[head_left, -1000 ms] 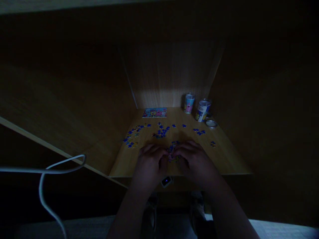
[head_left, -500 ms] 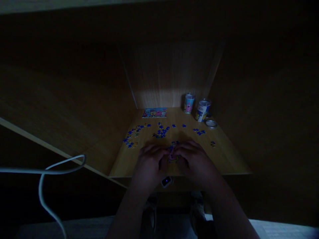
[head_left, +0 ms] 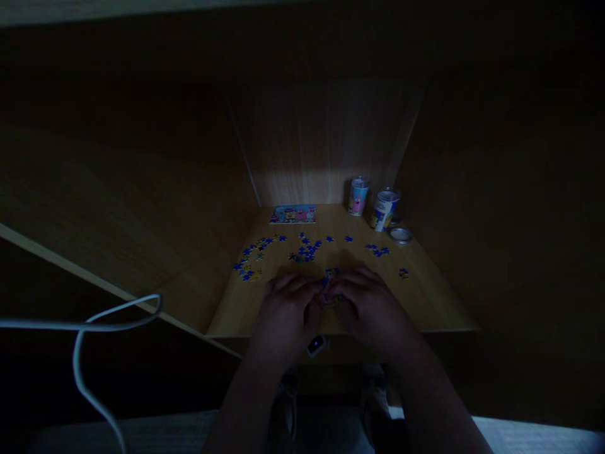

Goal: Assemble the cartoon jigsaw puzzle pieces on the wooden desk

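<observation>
Near the front of the wooden shelf, a small joined group of jigsaw puzzle pieces, pink, blue and yellow, lies between my hands. My left hand has its fingers curled in on the left side of the group. From the right, my right hand pinches at the same pieces, thumb and fingertips close together. The fingertips partly cover the group, and dim light blurs its detail. Loose blue puzzle pieces lie just beyond, with more puzzle pieces in a curve to the left.
A colourful picture card lies at the back left. Two printed cans stand at the back right, beside a round metal lid. A white cable loops at the left. A small device sits below the shelf's front edge.
My left fingers have shifted very slightly to the right over the joined pieces. The right hand and the loose pieces stay where they were.
</observation>
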Demonstrator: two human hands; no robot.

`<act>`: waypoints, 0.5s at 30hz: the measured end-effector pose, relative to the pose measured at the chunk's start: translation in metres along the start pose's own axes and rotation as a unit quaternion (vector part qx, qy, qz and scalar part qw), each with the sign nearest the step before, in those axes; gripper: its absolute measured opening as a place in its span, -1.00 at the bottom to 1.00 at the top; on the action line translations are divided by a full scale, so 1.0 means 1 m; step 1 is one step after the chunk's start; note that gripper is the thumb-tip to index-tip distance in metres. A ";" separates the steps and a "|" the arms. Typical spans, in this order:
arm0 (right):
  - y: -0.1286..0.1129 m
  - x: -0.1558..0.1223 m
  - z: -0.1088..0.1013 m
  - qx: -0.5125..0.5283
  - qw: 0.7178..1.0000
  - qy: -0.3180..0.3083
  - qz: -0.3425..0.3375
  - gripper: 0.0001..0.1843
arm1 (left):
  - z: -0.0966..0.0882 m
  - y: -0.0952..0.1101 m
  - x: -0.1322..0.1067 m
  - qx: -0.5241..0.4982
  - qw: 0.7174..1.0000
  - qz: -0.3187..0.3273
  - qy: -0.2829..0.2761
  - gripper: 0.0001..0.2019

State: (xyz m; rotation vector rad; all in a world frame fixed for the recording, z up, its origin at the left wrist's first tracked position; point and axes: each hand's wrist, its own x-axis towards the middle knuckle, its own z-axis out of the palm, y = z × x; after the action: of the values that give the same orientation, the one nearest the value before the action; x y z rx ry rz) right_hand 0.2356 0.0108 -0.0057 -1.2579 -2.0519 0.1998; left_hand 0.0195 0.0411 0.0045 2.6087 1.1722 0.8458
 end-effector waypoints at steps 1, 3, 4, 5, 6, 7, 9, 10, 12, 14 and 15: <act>0.000 0.000 0.000 0.002 1.000 -0.001 0.001 -0.62 | 0.000 0.000 0.000 0.003 1.000 0.001 0.000 -0.70; -0.001 0.000 0.000 0.003 1.000 -0.003 0.003 -0.62 | 0.001 0.000 -0.001 0.017 1.000 0.002 0.006 -0.68; -0.001 0.000 0.000 0.001 1.000 -0.003 0.003 -0.62 | 0.001 0.001 -0.001 0.026 1.000 0.003 0.009 -0.66; 0.000 0.000 0.000 -0.002 1.000 -0.003 0.004 -0.62 | 0.001 0.002 -0.001 0.035 0.999 0.004 0.013 -0.66; 0.000 0.000 0.000 -0.004 1.000 -0.002 0.004 -0.62 | 0.000 0.003 -0.002 0.043 0.999 0.004 0.016 -0.66; 0.000 0.000 0.000 -0.006 1.000 -0.002 0.005 -0.62 | 0.000 0.003 -0.002 0.050 0.999 0.006 0.018 -0.66; 0.000 0.000 0.001 -0.005 1.000 -0.001 0.006 -0.62 | 0.000 0.004 -0.002 0.058 0.998 0.009 0.018 -0.67; 0.000 -0.001 0.001 -0.002 1.000 -0.001 0.006 -0.62 | 0.000 0.005 -0.003 0.061 0.998 0.009 0.018 -0.67; 0.000 0.000 0.000 0.003 1.000 -0.002 0.006 -0.62 | 0.000 0.004 -0.003 0.061 0.998 0.010 0.020 -0.69; 0.000 0.000 0.000 0.005 1.000 -0.005 0.006 -0.62 | 0.001 0.003 -0.003 0.056 0.998 0.012 0.019 -0.68; -0.001 0.000 0.000 0.004 1.000 -0.007 0.007 -0.61 | 0.001 0.003 -0.002 0.053 0.998 0.013 0.018 -0.67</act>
State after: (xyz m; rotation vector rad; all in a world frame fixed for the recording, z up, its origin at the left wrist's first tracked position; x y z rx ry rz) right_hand 0.2353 0.0104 -0.0051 -1.2692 -2.0532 0.2244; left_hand 0.0206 0.0373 0.0041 2.7099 1.2276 0.8603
